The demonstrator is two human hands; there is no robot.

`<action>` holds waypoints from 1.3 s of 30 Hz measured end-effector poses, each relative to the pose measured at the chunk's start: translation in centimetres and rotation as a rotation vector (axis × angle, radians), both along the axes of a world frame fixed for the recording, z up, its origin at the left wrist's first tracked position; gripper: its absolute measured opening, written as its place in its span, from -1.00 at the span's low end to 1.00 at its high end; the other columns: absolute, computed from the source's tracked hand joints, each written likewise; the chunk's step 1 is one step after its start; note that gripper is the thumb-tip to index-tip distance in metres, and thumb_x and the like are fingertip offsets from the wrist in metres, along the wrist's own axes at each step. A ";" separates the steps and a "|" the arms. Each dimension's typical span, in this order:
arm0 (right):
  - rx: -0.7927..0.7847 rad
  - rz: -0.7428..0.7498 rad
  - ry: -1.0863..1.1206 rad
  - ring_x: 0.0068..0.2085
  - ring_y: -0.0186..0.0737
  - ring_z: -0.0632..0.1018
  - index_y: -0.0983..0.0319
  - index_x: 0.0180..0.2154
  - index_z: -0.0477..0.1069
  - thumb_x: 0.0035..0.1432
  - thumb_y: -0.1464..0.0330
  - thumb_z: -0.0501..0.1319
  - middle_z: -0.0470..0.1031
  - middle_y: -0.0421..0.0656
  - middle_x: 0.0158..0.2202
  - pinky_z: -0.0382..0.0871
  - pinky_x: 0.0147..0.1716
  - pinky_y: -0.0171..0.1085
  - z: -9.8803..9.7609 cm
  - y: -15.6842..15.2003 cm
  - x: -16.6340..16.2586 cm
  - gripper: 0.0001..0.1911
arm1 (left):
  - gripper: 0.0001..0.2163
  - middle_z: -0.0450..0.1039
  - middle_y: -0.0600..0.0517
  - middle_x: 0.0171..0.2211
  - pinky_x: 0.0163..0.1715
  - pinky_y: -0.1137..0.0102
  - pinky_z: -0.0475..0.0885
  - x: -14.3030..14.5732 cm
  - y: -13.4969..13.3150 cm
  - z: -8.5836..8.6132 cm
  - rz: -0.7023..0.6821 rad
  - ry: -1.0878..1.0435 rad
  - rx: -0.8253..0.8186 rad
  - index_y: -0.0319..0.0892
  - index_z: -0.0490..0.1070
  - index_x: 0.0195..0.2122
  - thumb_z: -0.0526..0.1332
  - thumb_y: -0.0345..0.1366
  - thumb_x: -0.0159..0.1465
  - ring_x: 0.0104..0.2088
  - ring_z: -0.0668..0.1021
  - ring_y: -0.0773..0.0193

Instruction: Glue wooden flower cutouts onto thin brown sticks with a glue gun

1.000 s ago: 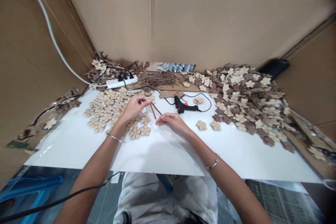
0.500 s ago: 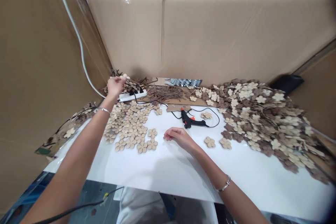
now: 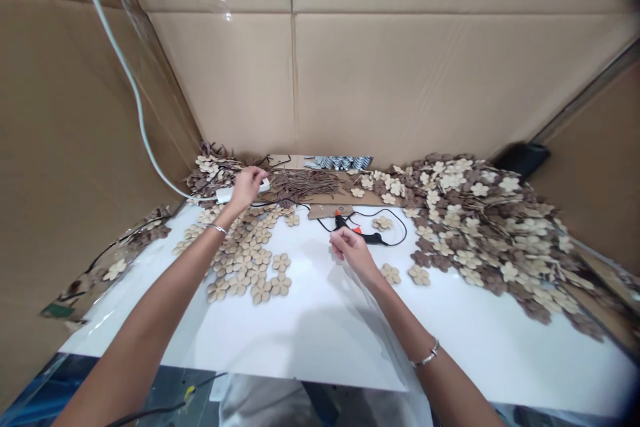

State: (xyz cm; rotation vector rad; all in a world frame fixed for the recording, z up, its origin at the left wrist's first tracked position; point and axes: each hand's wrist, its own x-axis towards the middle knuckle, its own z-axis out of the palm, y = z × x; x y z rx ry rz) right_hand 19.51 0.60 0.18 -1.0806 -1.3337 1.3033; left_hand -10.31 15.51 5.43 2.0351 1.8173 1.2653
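Observation:
My left hand [image 3: 249, 187] is over the white power strip [image 3: 225, 195], just left of a bundle of thin brown stems [image 3: 305, 185]. Its fingers are bent but a little apart, and nothing shows in them. Below it spreads a bed of loose beige flower pieces [image 3: 249, 260]. My right hand [image 3: 353, 252] is above the white table, its fingers curled together with no object visible in them. Right behind its fingertips lies a black glue gun [image 3: 371, 238] with an orange nozzle, partly covered by the hand.
A large heap of beige and brown flowers on stems [image 3: 480, 213] fills the right side. More stemmed flowers [image 3: 205, 170] lie at the back left. Single flowers [image 3: 419, 275] sit near the right wrist. Cardboard walls [image 3: 360, 80] enclose the white table [image 3: 240, 340].
My left hand has left the back-left flower pile and moved right, without the pale flower seen at its fingers before. My right hand has moved closer to the glue gun.

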 end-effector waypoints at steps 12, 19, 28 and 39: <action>0.315 -0.414 -0.897 -0.38 -0.21 0.38 0.18 -0.49 0.32 0.31 0.21 0.00 0.46 -0.15 -0.42 0.05 -0.41 -0.27 0.8 1.6 4.9 -0.64 | -0.78 0.43 -0.14 -0.17 -0.01 0.15 0.30 7.8 -7.5 -4.7 -0.404 0.473 -0.023 -0.19 0.45 -0.15 0.07 -0.24 0.34 -0.09 0.42 0.01; 0.375 -0.390 -1.068 -0.13 -0.08 0.40 0.19 -0.30 0.46 0.23 0.37 0.03 0.50 -0.06 -0.22 0.18 -0.20 -0.22 0.9 1.5 5.0 -0.78 | -0.78 0.42 -0.16 -0.07 0.05 0.12 0.36 6.2 -8.4 -7.3 -0.417 0.477 -0.115 -0.17 0.44 -0.10 0.11 -0.27 0.30 0.01 0.44 -0.01; 0.272 -0.158 -1.386 0.07 0.13 0.27 0.19 0.15 0.33 0.01 0.56 0.08 0.40 0.03 0.05 0.08 -0.02 -0.03 -0.4 1.7 5.8 -0.38 | -0.72 0.40 -0.13 0.04 0.11 0.20 0.37 8.2 -13.3 -6.5 -0.684 0.253 -0.213 -0.12 0.43 0.00 0.06 -0.17 0.37 0.04 0.48 0.11; 0.373 -0.306 -1.211 -0.01 0.05 0.34 0.21 -0.01 0.38 0.11 0.41 0.11 0.46 -0.02 -0.07 0.12 -0.04 -0.08 -1.6 3.1 5.8 -0.63 | -0.68 0.31 -0.12 0.19 0.16 0.11 0.31 8.1 -14.8 -6.9 -0.646 0.492 -0.131 -0.05 0.36 0.14 0.04 -0.25 0.40 0.19 0.35 0.06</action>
